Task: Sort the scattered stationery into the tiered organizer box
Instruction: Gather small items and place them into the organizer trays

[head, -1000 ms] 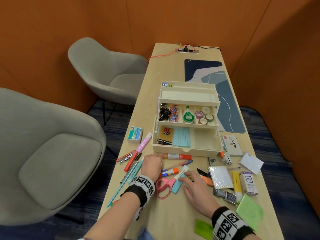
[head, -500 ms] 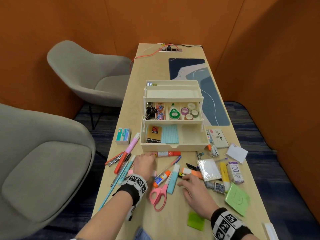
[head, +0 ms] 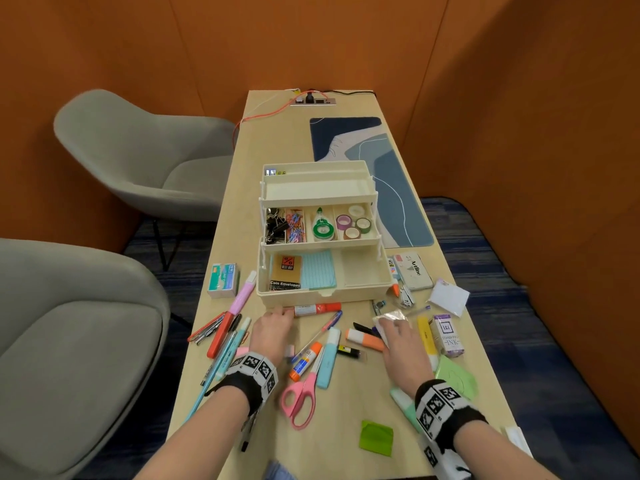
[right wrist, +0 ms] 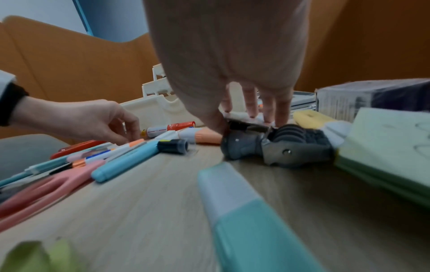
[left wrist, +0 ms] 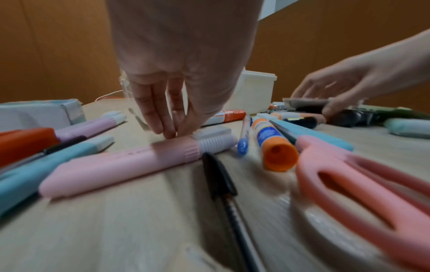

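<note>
Orange-walled booth, long pale wooden table (head: pixel 270 161), head view: cream plastic tiered organizer box (head: pixel 322 271) stands open mid-table, clips and tape rolls in its middle tray, front compartment half bare. Left hand (head: pixel 273 332) lies palm-down just in front of the box's near-left corner, fingertips at the white end of a red-and-white marker (head: pixel 317 309) that lies crosswise along the box front; whether it pinches anything can't be told here. Right hand (head: pixel 403 344) is palm-down over a white cellophane-wrapped square pad (head: pixel 389 315), well right of the left hand and clearly the nearer hand to it; box opening sits ahead and to the left of it. Left wrist view: left hand's fingers (left wrist: pixel 160 117) are straight, bunched, tips down on the table just behind a pink highlighter with a ribbed lilac cap (left wrist: pixel 130 165) lying crosswise, nothing gripped. Right wrist view: right hand's fingers (right wrist: pixel 267 104) are spread straight on top of the flat pad (right wrist: pixel 242 116), thumb at its near-left edge, so probably starting a pinch, not yet closed; grey metal stapler remover (right wrist: pixel 279 147) lies just nearer the wrist. Likely next step: lift the pad forward-left into the box.
</note>
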Action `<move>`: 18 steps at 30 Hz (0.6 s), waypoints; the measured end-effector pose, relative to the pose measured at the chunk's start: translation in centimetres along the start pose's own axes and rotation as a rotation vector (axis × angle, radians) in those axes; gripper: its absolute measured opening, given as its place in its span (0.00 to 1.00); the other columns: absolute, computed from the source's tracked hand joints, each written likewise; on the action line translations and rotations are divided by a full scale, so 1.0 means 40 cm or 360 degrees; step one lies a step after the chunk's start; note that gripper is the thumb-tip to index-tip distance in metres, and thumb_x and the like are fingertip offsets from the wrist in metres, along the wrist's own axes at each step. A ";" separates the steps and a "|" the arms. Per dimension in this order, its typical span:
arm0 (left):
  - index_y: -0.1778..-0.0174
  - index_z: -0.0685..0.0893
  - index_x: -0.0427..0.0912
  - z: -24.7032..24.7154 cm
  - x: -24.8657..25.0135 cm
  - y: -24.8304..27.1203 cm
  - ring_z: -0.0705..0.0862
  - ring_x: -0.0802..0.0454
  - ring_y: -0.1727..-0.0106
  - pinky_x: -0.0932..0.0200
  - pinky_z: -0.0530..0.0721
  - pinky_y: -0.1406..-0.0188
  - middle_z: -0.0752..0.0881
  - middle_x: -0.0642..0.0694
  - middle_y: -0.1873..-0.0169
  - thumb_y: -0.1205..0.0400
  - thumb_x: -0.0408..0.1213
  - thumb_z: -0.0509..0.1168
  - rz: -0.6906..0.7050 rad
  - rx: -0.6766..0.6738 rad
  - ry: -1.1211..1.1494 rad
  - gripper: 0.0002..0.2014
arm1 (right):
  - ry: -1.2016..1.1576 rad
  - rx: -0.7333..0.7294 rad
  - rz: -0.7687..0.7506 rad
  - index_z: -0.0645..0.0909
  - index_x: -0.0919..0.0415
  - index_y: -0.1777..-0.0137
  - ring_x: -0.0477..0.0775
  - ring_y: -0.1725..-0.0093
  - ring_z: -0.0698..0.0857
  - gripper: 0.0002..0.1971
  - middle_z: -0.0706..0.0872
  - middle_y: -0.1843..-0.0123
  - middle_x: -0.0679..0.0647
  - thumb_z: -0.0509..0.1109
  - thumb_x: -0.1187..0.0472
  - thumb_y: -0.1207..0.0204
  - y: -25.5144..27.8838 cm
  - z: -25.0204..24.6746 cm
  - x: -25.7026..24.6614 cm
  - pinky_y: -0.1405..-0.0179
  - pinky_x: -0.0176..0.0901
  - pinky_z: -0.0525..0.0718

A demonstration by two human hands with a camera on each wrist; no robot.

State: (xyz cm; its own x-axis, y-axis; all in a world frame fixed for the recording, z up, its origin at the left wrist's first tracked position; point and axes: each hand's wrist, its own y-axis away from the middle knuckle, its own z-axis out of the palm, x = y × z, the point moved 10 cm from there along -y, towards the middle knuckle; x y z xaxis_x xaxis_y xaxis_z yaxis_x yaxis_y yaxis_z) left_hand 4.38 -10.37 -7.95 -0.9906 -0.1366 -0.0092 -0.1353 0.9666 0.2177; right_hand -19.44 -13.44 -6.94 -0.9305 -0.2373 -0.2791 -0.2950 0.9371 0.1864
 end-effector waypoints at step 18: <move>0.36 0.76 0.43 -0.048 0.026 0.010 0.80 0.49 0.47 0.58 0.82 0.50 0.74 0.44 0.39 0.23 0.26 0.65 0.0137 0.0076 0.0404 0.20 | -0.0729 -0.0187 -0.0103 0.75 0.49 0.37 0.46 0.44 0.78 0.18 0.79 0.44 0.46 0.61 0.66 0.23 0.077 -0.012 -0.068 0.44 0.40 0.78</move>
State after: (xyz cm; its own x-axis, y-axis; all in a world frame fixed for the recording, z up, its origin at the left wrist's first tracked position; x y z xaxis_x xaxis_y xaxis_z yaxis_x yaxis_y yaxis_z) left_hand 3.32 -10.54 -5.98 -0.9623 -0.0974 0.2539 -0.0573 0.9853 0.1607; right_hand -17.93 -10.04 -5.15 -0.7257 -0.1326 -0.6751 -0.3965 0.8825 0.2529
